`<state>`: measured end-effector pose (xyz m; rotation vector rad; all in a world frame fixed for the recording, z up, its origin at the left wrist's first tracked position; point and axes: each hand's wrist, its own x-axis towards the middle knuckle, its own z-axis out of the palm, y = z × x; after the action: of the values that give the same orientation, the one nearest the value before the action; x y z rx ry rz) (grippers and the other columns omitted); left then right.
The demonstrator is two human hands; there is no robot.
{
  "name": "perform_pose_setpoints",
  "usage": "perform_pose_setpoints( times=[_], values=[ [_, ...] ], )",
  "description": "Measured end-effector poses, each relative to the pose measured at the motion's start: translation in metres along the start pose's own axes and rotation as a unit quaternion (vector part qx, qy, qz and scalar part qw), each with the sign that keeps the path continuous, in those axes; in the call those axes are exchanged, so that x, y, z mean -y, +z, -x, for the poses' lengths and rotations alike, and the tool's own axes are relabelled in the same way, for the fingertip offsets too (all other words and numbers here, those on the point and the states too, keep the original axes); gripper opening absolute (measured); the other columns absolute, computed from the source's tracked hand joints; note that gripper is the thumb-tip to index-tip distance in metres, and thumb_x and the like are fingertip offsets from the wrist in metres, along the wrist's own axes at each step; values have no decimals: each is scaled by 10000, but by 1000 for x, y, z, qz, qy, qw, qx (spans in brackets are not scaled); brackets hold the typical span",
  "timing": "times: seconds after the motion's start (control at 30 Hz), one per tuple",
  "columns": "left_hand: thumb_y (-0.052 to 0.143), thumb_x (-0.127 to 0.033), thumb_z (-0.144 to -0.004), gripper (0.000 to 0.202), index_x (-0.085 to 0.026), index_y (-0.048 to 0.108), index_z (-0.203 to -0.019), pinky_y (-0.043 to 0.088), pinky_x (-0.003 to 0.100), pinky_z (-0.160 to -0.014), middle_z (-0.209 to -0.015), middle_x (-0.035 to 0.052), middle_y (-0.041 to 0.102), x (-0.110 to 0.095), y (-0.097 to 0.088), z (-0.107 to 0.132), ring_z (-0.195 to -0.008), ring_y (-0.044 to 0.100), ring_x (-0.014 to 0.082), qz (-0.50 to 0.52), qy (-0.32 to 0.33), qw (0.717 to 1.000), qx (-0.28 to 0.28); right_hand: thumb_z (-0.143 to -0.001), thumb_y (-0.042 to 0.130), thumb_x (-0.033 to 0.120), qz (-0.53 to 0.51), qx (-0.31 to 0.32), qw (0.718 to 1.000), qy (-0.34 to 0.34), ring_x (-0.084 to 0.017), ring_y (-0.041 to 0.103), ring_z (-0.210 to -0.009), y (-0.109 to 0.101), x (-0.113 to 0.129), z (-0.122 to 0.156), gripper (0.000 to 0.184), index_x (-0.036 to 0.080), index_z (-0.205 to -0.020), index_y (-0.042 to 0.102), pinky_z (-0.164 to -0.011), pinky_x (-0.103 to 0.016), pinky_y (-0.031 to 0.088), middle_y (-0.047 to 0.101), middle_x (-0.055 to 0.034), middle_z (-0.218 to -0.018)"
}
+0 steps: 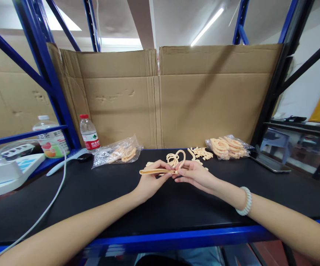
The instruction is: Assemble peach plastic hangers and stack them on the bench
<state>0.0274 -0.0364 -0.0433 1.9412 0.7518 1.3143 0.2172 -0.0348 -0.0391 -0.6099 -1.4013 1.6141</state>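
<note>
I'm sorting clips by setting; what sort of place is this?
Probably a workshop or storeroom workstation: a blue metal frame surrounds the black work surface, and cardboard sheets stand behind it.

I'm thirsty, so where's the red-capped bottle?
In the head view, the red-capped bottle stands at left rear on the tabletop, between the blue post and a clear bag.

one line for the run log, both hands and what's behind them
left hand: holding flat tan piece | right hand: pinching looped tan piece | behind: loose tan pieces, bagged tan pieces
</note>
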Motion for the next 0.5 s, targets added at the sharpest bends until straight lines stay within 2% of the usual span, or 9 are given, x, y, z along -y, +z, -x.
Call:
perform_pose_setpoints(
  times=[0.13, 0.3, 0.5],
  values=[
    [689, -258, -761, 148, -157, 601, -824, 531, 296, -748, -836, 30, 653, 0, 2, 0, -789, 653, 170, 16, -6, 1000, -5, -685, 775, 296, 1, 3, 1000, -5, -176, 648, -846, 0, 0, 1, 243, 141, -781, 614, -796, -334, 533, 642, -40, -902],
    [716, -236, -726, 169, -153, 601, -819, 533, 299, -771, -835, 32, 671, -3, 4, -1, -785, 669, 175, 72, -36, 997, -6, -681, 778, 279, 0, 2, 1000, -17, -153, 654, -766, 0, -1, 0, 229, 142, -774, 620, -772, -321, 534, 648, -32, -825],
    [734, -237, -701, 168, -150, 629, -800, 538, 284, -723, -819, 48, 691, -8, 4, 0, -773, 675, 191, 63, -51, 996, -26, -681, 777, 274, 9, 1, 999, -41, -141, 648, -726, 0, 0, 0, 232, 142, -776, 612, -753, -317, 529, 641, -24, -790]
  ],
)
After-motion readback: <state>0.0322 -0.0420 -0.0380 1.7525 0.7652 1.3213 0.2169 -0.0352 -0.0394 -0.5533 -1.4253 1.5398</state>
